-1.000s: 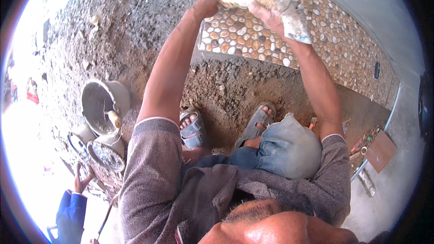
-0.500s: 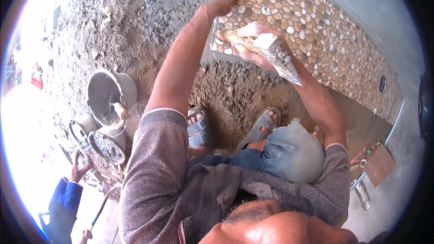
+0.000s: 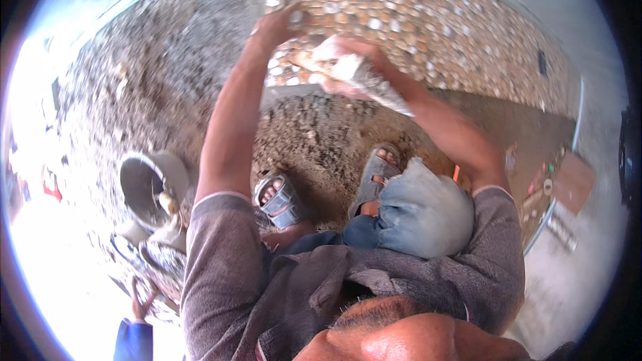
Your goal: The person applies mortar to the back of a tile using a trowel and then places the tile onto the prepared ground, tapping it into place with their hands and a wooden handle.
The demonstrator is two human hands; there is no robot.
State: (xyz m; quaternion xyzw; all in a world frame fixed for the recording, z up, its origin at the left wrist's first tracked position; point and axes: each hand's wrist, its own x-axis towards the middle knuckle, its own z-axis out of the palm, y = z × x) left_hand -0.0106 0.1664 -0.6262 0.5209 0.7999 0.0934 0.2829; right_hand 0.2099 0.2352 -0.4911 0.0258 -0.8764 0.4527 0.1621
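My right hand is closed around what looks like a trowel, crusted with pale mortar. Its wood-coloured end points left and its narrow pale end slants down toward my forearm. It is above the pebble-patterned tiles. My left hand is at the left edge of those tiles, where they meet the rough grey mortar bed. Motion smears its fingers, so their grip is unclear.
Left of me stands a mortar-stained bucket with smaller buckets beside it. A person's hand shows at the lower left. Debris and a brown board lie at the right. My sandalled feet are on loose dirt.
My view has turned, so the tiles and both hands appear farther left. The right hand still grips the trowel. The other person's hand now shows lower in the picture.
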